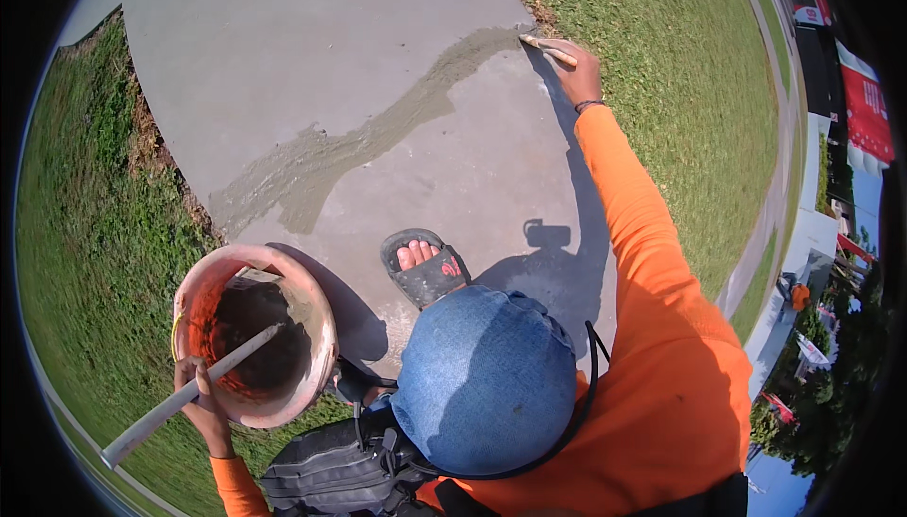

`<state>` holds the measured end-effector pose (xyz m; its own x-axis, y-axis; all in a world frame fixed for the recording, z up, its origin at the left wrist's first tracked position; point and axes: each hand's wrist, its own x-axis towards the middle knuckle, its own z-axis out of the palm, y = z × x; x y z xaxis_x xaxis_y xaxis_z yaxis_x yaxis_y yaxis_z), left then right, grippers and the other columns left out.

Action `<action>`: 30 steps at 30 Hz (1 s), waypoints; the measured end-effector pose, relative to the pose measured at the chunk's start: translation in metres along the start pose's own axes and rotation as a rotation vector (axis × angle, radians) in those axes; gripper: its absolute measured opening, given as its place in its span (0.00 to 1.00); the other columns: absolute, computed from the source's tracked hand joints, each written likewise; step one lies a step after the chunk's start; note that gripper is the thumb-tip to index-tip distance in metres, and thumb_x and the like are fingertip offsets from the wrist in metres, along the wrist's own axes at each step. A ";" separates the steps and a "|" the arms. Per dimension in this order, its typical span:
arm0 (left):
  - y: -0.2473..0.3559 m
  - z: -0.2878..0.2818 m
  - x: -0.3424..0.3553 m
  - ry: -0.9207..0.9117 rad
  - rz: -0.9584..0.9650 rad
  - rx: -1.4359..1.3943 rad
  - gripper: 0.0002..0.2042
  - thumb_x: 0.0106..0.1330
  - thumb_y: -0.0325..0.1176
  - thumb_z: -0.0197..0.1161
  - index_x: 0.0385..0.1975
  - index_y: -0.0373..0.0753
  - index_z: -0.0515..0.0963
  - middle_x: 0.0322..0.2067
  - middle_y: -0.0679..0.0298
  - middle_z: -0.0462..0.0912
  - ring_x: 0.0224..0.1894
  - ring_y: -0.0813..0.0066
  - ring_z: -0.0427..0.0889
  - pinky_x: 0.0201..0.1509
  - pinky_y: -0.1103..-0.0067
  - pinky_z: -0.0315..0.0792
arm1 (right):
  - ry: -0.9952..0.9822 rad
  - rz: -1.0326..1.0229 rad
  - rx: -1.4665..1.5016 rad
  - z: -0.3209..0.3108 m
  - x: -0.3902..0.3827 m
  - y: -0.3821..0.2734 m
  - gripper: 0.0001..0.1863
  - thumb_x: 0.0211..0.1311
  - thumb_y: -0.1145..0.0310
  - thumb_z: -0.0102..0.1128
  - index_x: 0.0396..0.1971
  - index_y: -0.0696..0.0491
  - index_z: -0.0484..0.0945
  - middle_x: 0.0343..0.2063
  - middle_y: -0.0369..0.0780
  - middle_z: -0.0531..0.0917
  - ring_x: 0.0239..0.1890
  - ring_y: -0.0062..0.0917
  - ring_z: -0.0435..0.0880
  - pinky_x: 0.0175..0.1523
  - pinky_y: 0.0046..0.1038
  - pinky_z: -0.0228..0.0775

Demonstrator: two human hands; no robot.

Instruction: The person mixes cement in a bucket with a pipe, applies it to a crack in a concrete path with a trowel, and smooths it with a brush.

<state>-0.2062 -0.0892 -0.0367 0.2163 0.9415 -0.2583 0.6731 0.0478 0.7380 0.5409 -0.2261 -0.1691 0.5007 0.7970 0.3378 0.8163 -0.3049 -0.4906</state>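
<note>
In my right hand (578,73), stretched far forward, is a brush (548,48) with a pale handle, its tip on the concrete edge by the grass. That tip touches the end of a wet cement strip (378,130) running diagonally over the grey slab (283,45). My left hand (200,399) is closed at the rim of an orange, cement-smeared bucket (326,328) at the lower left. A pale pole (161,423) leans out of the bucket and crosses that hand, partly hiding its fingers. Dark grey mix (265,314) lies inside the bucket.
Grass borders the slab on the left (76,186) and right (680,120). My sandalled foot (420,262) stands on the concrete beside the bucket. A black bag (331,470) hangs at my left side. A path, banners and a distant person in orange (800,297) show at far right.
</note>
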 end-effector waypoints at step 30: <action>-0.003 0.000 0.002 -0.009 -0.005 -0.002 0.11 0.71 0.37 0.57 0.35 0.33 0.73 0.32 0.67 0.72 0.37 0.79 0.69 0.45 0.81 0.65 | 0.715 0.809 0.602 0.040 0.027 0.036 0.17 0.53 0.71 0.73 0.34 0.71 0.80 0.34 0.47 0.85 0.33 0.28 0.87 0.32 0.25 0.86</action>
<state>-0.2070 -0.0874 -0.0395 0.2198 0.9382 -0.2675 0.6724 0.0530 0.7383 0.5726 -0.1945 -0.2096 0.9989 -0.0302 0.0358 0.0313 -0.1381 -0.9899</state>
